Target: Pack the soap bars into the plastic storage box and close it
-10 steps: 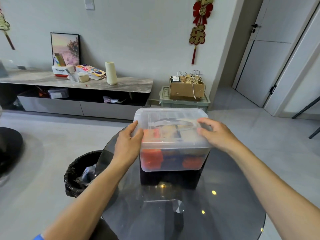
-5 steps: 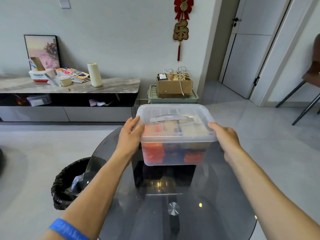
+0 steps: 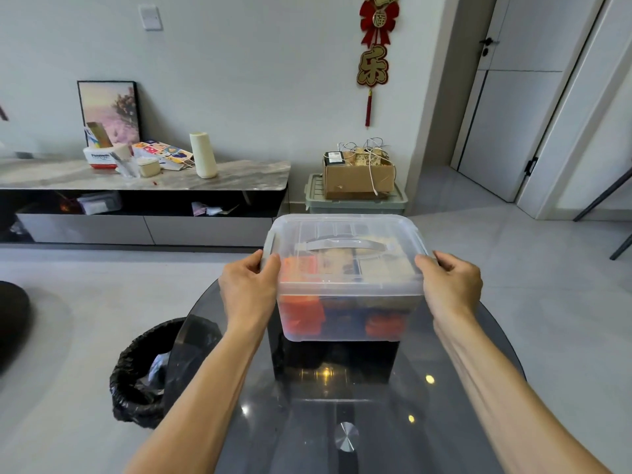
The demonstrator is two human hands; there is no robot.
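Head view puts the plastic storage box (image 3: 347,292) dead ahead of me on the dark glass table (image 3: 444,405), with a hand at each short end, so neither arm is the nearer one; the box sits evenly between them. Its long axis runs left to right across my view. My left hand (image 3: 248,289) is curled around the grey side latch at the left end, thumb on the lid (image 3: 345,230) edge; my right hand (image 3: 451,285) is curled the same way around the right end, fingers (image 3: 425,263) hooked over the rim. Both are half closed onto the box, not flat and not fisted.

Soap bars (image 3: 301,313) show through the clear wall as orange, blue and pale blocks, stacked up to just under the lid. Its folding handle lies flat along the long axis.

I judge the packing done and the move in hand to be pressing both latches shut. Whether either latch has already clicked I cannot tell, since my palms cover them.

Nothing stands between my hands and the box. A black-lined waste bin (image 3: 147,374) sits on the floor beside the table's left edge, well clear, and the cardboard box (image 3: 359,179) on a green crate is far behind.
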